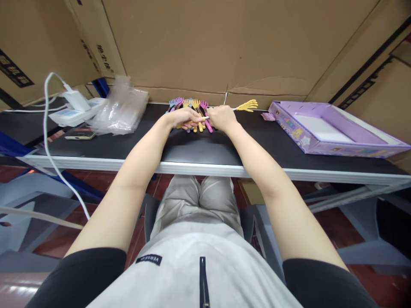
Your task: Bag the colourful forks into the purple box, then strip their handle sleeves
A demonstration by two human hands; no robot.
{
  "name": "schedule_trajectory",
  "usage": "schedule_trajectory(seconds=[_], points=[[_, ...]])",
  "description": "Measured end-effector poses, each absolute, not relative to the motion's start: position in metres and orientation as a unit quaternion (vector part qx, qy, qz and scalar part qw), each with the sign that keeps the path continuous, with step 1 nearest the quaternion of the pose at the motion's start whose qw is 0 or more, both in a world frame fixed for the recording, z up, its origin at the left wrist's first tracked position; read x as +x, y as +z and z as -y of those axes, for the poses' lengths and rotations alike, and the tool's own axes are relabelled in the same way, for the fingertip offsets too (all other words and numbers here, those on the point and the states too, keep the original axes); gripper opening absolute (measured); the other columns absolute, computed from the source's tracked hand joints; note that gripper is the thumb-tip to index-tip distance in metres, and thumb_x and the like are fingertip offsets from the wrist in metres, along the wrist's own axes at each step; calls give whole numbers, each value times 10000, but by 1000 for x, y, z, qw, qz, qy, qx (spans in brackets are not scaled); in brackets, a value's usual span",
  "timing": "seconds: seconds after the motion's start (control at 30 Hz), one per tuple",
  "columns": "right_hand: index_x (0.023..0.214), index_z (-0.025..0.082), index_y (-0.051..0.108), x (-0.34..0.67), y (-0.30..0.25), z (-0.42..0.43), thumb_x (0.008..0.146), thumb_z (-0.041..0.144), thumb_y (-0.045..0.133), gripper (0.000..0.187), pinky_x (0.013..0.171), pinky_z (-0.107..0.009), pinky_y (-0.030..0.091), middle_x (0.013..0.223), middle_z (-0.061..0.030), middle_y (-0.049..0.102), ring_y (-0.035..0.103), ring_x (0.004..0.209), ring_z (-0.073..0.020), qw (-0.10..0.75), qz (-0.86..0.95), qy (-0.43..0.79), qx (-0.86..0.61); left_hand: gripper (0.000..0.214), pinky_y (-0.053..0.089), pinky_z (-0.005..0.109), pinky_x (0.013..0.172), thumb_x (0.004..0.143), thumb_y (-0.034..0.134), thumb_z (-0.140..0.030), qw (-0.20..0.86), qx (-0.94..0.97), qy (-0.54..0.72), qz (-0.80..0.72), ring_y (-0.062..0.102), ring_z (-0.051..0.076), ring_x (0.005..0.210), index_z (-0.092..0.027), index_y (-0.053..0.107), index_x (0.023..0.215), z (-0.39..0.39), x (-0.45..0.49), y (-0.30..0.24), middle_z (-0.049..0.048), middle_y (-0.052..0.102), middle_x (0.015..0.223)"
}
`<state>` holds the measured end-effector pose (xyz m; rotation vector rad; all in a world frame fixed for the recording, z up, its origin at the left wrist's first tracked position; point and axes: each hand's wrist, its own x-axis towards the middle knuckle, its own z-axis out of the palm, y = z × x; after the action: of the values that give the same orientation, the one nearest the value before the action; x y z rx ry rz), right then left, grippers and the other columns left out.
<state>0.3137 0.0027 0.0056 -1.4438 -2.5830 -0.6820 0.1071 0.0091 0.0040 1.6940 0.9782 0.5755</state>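
Observation:
A yellow back scratcher (247,105) with a hand-shaped head and a thin metal rod is held level above the black table. My left hand (185,118) is closed around its handle end. My right hand (221,117) grips the rod closer to the head, which sticks out to the right. Behind and below my hands, several more back scratchers (204,105) in blue, purple, yellow and pink lie side by side, heads toward the cardboard wall. My hands and forearms hide part of that row.
At right stands a shallow purple box (305,141). Clear plastic bags (120,109) lie at left, beside a white power strip (72,113) with a charger and cable, and a small flat device (80,134). A small pink packet (268,116) rests near the box. Cardboard (205,47) walls the back.

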Motion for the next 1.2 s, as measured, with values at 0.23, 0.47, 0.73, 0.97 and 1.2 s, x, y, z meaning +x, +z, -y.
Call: schedule_trajectory(seconds=[0.23,0.47,0.73,0.97,1.2], points=[[1418,37,796,314,8,-1,1154,158,386,502,907,-390,463,1277,-320,840,790,1158,-377,48,858,-209,-467,556,320,292,524,943,848,-704,385,784,243,-422,373,101,468,-161,792,841,-9,105,-1,-30,457,545],[1446,47,830,324,11,3,1145,219,477,494,1012,-404,535,1361,-329,823,796,1310,-410,-2,827,-134,-546,354,517,329,789,1021,735,-532,2,834,308,-458,789,286,969,-227,903,959,-2,132,-13,107,849,891],[1419,61,847,323,15,2,1126,192,446,514,1029,-425,531,1360,-320,831,796,1315,-413,27,815,-157,-558,379,465,345,778,1078,639,-478,-19,835,285,-471,756,298,925,-234,822,853,3,134,-8,95,770,762],[1432,49,824,329,15,-4,1113,170,391,552,988,-423,503,1307,-311,844,809,1195,-390,53,823,-193,-532,481,334,328,663,1043,661,-604,78,831,322,-447,524,203,691,-234,715,740,-11,133,-10,-10,508,570],[1434,6,800,331,13,-9,1124,167,336,581,988,-449,500,1311,-340,829,797,1178,-411,64,831,-195,-516,451,364,331,705,1035,713,-477,190,814,312,-452,451,172,672,-212,645,678,-12,136,-5,-32,478,594]])
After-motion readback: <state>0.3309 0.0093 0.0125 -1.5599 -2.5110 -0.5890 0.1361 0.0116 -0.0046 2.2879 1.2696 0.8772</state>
